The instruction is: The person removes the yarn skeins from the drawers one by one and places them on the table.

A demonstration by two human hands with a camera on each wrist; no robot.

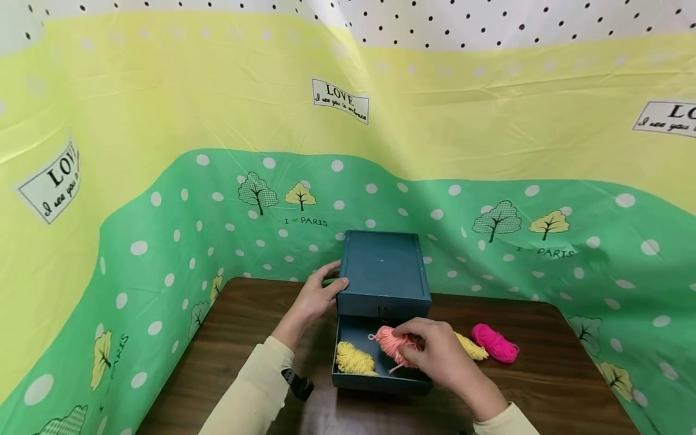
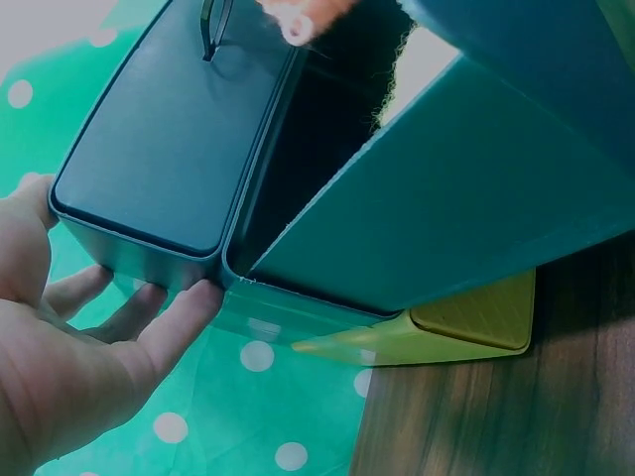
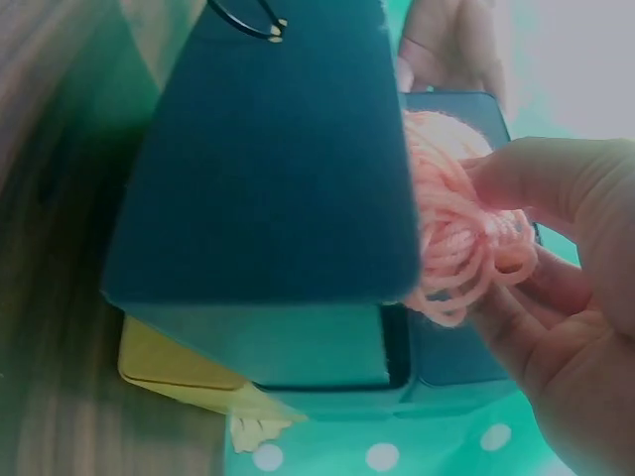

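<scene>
A blue drawer box (image 1: 380, 266) stands on the table with its lower drawer (image 1: 380, 382) pulled out toward me. My left hand (image 1: 319, 293) rests against the left side of the box; in the left wrist view its fingertips (image 2: 203, 297) touch the side wall, fingers spread. Over the open drawer, my right hand (image 1: 437, 350) pinches a salmon-pink skein of yarn (image 1: 393, 343) between thumb and fingers, its loops showing in the right wrist view. A yellow skein of yarn (image 1: 354, 359) lies in the drawer's left part.
Right of the drawer, another yellow skein (image 1: 472, 346) and a magenta skein (image 1: 496, 343) lie on the brown wooden table (image 1: 549, 386). Below the blue drawer, a yellow part (image 2: 476, 317) shows in the left wrist view. A patterned curtain (image 1: 304, 241) hangs behind the table.
</scene>
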